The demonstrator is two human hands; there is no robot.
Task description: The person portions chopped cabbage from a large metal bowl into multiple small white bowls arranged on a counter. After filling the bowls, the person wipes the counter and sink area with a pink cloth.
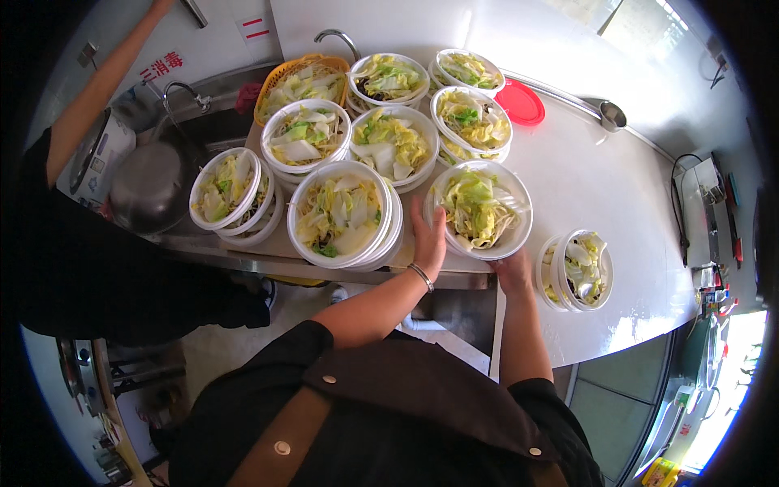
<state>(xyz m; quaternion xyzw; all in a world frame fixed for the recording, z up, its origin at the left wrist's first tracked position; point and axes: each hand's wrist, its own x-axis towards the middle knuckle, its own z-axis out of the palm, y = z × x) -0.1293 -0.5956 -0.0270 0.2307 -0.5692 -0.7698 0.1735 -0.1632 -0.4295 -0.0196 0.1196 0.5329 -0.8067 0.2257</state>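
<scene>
Both hands hold a round white plastic bowl [523, 226] filled with napa cabbage leaves [478, 204] and bean sprouts. My left hand [429, 236], with a silver bracelet at the wrist, grips the bowl's left side, thumb near the rim. Under its near right edge is my right hand [513, 268], its fingers mostly hidden. Whether a second bowl is nested underneath is hard to see. Directly left stands a stack of similar filled bowls [294, 213]. On the right, a smaller stack [609, 279] leans slightly, also holding cabbage.
Several more bowl stacks crowd the counter behind, beside a yellow plastic basket [338, 62] of vegetables. A red lid [523, 105] and metal ladle [613, 115] lie at the wall. At left are a sink faucet [182, 90], a steel basin [149, 182] and another person's arm [100, 91].
</scene>
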